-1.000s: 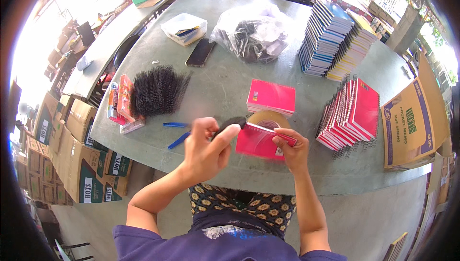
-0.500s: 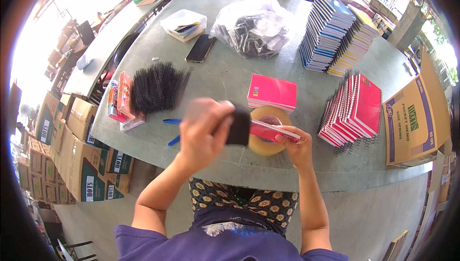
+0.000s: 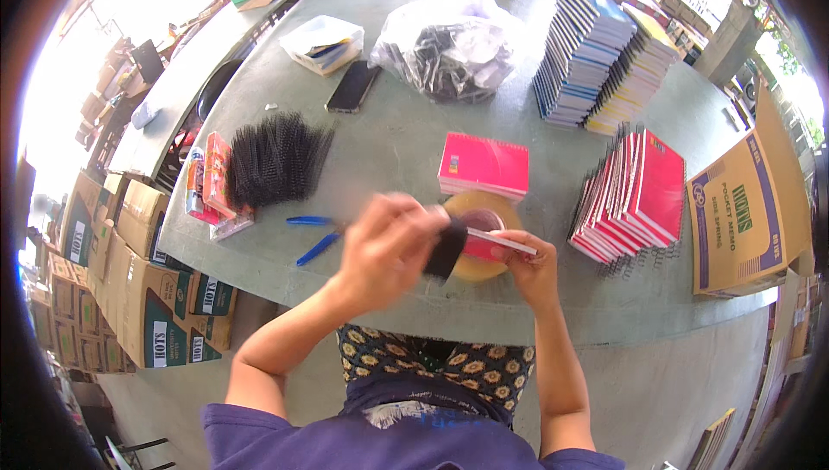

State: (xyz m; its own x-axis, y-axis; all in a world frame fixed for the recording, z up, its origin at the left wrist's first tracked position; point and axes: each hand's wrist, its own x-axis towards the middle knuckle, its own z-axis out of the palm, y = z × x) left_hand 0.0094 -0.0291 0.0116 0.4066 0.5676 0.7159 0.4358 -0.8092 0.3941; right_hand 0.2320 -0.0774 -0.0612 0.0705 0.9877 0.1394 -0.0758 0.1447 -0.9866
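Observation:
My right hand [image 3: 528, 264] grips a small pink-red spiral notebook [image 3: 485, 250], seen nearly edge-on above a wide roll of clear tape [image 3: 492, 276]. At the notebook's left end is my left hand [image 3: 389, 250], its fingers curled and blurred by motion. They close on a flat black piece [image 3: 446, 250], whose material I cannot make out. Just beyond the tape lies a short stack of pink-red notebooks [image 3: 484, 164]. Blue-handled pliers [image 3: 318, 246] rest left of my left hand, partly hidden by it.
Black wire coils [image 3: 278, 159] stand bunched at the left by orange-red packs [image 3: 216, 175]. Fanned pink-red notebooks [image 3: 635, 194] and an open carton [image 3: 743, 211] are at right. Farther back are a phone [image 3: 353, 87], a plastic tub [image 3: 324, 42], a clear bag [image 3: 449, 47] and tall notebook stacks [image 3: 577, 56].
My left hand and the black piece have shifted right and slightly nearer me, along the notebook's end. The right hand keeps its hold, moved only slightly. More of the pliers shows.

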